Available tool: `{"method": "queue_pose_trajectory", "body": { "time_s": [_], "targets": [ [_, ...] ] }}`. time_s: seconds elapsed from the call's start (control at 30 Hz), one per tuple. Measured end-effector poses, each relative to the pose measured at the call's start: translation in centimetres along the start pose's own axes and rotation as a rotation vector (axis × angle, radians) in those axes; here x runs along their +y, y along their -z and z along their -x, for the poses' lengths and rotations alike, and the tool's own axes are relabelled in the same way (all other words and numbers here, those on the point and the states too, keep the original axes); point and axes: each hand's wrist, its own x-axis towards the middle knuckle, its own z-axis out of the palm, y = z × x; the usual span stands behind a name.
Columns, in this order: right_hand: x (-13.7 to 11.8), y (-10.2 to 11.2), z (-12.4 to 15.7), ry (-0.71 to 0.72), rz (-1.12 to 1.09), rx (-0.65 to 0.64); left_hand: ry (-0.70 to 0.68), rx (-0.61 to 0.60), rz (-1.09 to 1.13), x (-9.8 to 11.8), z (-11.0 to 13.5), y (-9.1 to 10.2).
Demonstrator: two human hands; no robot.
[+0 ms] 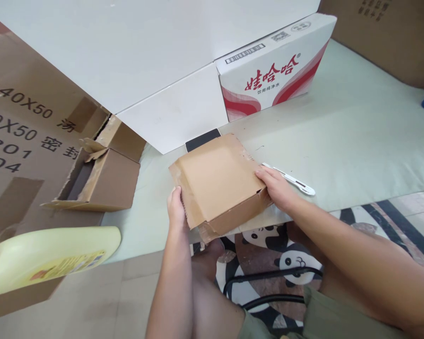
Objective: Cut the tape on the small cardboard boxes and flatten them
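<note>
Two sides gripped: the left hand (176,207) pinches the left edge, its thumb uppermost and most fingers hidden; the right hand (277,186) clasps the right corner. Holding opposite sides seems meant to keep the load steady.
Cardboard box (219,174): mid-frame, between both hands, its broad face turned up, probably so that face is easy to see; I can't tell whether the worktop takes any weight.
White cutter (300,186): just beside the right hand, lying on the worktop (367,141), likely left there to be within easy reach.
Dark flat object (203,139): partly covered by the box's far edge, so I can't name it.
White-and-red carton (268,89): on its edge, upper right of centre, beside a white panel (176,113); perhaps it props that up.
Torn-open box (115,181): left of centre, mouth gaping, against a big printed carton (21,127), presumably pushed aside for room.
Yellow bottle (56,259): lower left, well apart from the hands; whether it stands or lies, I can't tell.
</note>
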Motion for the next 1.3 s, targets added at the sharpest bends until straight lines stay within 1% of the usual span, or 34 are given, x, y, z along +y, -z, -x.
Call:
{"method": "queue_pose_trajectory", "body": {
  "time_s": [0.27, 0.6, 0.77, 0.97, 1.3],
  "targets": [
    [0.27, 0.15, -0.04, 0.007, 0.013, -0.006, 0.032, 0.004, 0.03, 0.21, 0.19, -0.18],
    [-0.2, 0.04, 0.17, -0.006, 0.034, -0.006, 0.017, 0.001, 0.027, 0.3, 0.27, -0.24],
    [0.03, 0.07, 0.08, 0.004, 0.01, 0.001, 0.02, 0.011, 0.022, 0.11, 0.2, -0.17],
    [0.11, 0.03, 0.02, 0.001, -0.004, -0.003, 0.057, 0.005, 0.041, -0.43, -0.12, -0.03],
    [0.02, -0.06, 0.02, -0.004, 0.005, -0.003, 0.079, 0.019, 0.036, -0.1, 0.12, -0.19]
  ]
}}
